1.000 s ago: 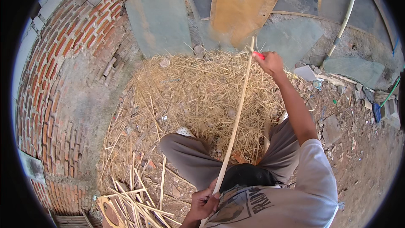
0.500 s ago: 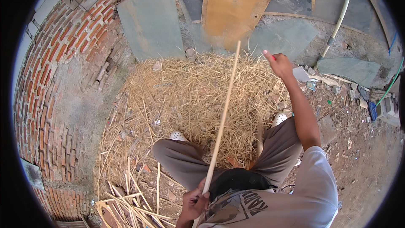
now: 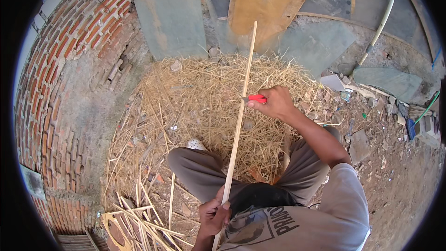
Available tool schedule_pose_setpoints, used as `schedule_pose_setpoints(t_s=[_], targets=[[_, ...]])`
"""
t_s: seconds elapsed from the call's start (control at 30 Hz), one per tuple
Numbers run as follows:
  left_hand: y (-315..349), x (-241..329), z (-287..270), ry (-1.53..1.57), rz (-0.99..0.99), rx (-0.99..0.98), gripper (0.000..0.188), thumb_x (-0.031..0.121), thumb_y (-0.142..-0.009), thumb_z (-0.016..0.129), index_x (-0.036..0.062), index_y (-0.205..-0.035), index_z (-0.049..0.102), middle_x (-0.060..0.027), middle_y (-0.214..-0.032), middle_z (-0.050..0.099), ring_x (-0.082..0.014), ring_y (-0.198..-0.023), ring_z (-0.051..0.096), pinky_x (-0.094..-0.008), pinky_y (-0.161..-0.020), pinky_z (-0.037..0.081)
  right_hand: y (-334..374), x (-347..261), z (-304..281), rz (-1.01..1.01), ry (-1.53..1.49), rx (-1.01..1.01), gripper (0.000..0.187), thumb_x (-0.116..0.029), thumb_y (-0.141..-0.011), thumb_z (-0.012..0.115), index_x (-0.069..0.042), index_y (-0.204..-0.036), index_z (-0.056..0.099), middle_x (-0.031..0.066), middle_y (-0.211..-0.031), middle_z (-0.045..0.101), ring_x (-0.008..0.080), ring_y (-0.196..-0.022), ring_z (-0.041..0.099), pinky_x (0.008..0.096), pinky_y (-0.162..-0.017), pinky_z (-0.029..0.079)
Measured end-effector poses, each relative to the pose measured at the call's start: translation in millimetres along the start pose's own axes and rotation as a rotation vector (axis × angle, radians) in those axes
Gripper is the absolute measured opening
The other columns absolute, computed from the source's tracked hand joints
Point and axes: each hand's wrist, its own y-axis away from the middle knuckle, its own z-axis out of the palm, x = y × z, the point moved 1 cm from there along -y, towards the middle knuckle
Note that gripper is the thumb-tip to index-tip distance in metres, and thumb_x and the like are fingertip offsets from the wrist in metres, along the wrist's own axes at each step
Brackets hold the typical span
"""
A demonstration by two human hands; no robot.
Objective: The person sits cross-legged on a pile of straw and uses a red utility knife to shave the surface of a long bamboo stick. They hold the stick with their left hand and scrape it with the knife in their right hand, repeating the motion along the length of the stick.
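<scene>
A long, pale strip of wood or bamboo [image 3: 238,132] slants up and away from my lap, its far end over the straw. Near its lower end, my left hand [image 3: 214,214] is wrapped round it beside my waist. My right hand [image 3: 275,102] grips a red utility knife [image 3: 257,98], mostly covered by the fingers. The knife's short blade meets the strip at about its middle, from the right side. Whether the blade has cut into the surface cannot be made out.
Straw-like shavings [image 3: 200,97] are heaped between and beyond my crossed legs. More cut strips [image 3: 144,225] lie in a pile at lower left. A brick wall [image 3: 51,111] rises on the left. Boards [image 3: 172,18] lean at the back, and a pipe [image 3: 382,23] stands at right.
My right hand has come back from beyond the strip's far end to its middle, bringing the knife against it. The strip's far end has shifted up and slightly left; my left hand keeps its hold.
</scene>
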Motion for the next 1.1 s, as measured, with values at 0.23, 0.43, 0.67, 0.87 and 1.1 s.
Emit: schedule_pose_setpoints(t_s=[0.23, 0.43, 0.67, 0.87, 1.1], targets=[[-7.0, 13.4, 0.6, -0.231, 0.046, -0.005, 0.046, -0.002, -0.093, 0.048, 0.0009, -0.139, 0.045, 0.0014, -0.055, 0.051, -0.0029, -0.043, 0.043, -0.0182, -0.041, 0.033, 19.1, -33.6, 1.2, -0.161, 0.040, -0.086, 0.075, -0.082, -0.072, 0.053, -0.010, -0.054, 0.062, 0.0063, -0.043, 0.050, 0.0226, -0.040, 0.055, 0.0357, -0.042, 0.043], [-4.5, 11.9, 2.9, -0.174, 0.024, -0.015, 0.047, -0.001, -0.093, 0.051, -0.0029, -0.139, 0.043, 0.0017, -0.058, 0.052, -0.0020, -0.046, 0.042, -0.0184, -0.044, 0.033, -5.3, 7.8, -0.6, 0.163, 0.020, -0.067, 0.077, -0.082, -0.074, 0.049, -0.009, -0.057, 0.065, 0.0074, -0.045, 0.055, 0.0248, -0.043, 0.058, 0.0356, -0.044, 0.045], [0.5, 5.0, -1.0, -0.177, 0.037, -0.021, 0.047, 0.000, -0.094, 0.051, -0.0063, -0.139, 0.041, 0.0015, -0.059, 0.052, -0.0028, -0.046, 0.041, -0.0184, -0.044, 0.032, 5.8, -4.8, 4.1, -0.062, 0.072, -0.065, 0.073, -0.081, -0.070, 0.056, -0.009, -0.055, 0.062, 0.0070, -0.044, 0.052, 0.0245, -0.040, 0.055, 0.0382, -0.042, 0.043], [-2.0, 13.8, 5.6, -0.167, 0.000, -0.058, 0.047, 0.001, -0.094, 0.049, -0.0055, -0.140, 0.041, 0.0005, -0.058, 0.052, -0.0027, -0.046, 0.041, -0.0183, -0.043, 0.031, -7.8, 26.7, -1.1, 0.050, 0.106, 0.014, 0.076, -0.082, -0.070, 0.055, -0.008, -0.055, 0.060, 0.0071, -0.043, 0.050, 0.0258, -0.042, 0.055, 0.0396, -0.043, 0.042], [4.1, 12.8, 8.5, -0.123, -0.082, -0.107, 0.050, 0.000, -0.093, 0.050, -0.0044, -0.142, 0.038, 0.0012, -0.059, 0.052, -0.0016, -0.047, 0.040, -0.0179, -0.044, 0.032, -19.2, 61.7, -13.9, 0.290, 0.141, 0.043, 0.077, -0.082, -0.073, 0.051, -0.007, -0.062, 0.066, 0.0094, -0.047, 0.054, 0.0273, -0.048, 0.058, 0.0400, -0.048, 0.045]])
